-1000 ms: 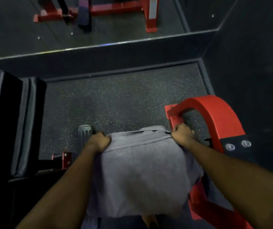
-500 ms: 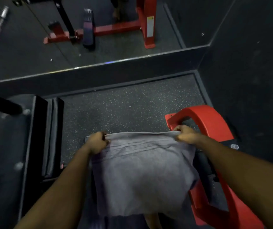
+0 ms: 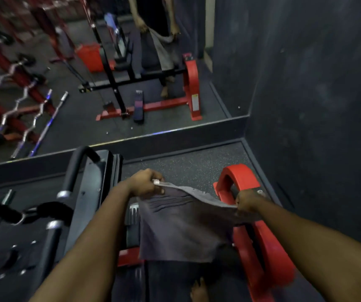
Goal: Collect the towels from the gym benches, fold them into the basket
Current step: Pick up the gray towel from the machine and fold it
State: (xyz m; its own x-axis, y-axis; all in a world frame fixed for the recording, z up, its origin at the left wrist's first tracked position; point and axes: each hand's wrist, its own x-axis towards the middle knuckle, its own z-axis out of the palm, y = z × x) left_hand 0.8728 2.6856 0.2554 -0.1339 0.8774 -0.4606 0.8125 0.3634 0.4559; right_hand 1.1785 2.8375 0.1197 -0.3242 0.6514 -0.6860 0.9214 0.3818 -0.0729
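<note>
A grey towel (image 3: 181, 232) hangs in the air in front of me, held by its top edge. My left hand (image 3: 145, 182) pinches the top left corner, where a small white tag shows. The top right corner is gripped by my right hand (image 3: 248, 202), which sits lower than the left, so the top edge slopes down to the right. The towel's lower edge hangs free above the floor. No basket is in view.
A red curved machine frame (image 3: 242, 177) stands just right of the towel. A black padded machine with handles (image 3: 83, 188) is at the left. A wall mirror (image 3: 109, 73) ahead reflects barbells, a bench and me. My bare foot (image 3: 199, 290) is below the towel.
My head has tilted up, showing more of the mirror. My left hand has risen and my right hand has dropped, so the towel's top edge now slopes. Both hands still hold it.
</note>
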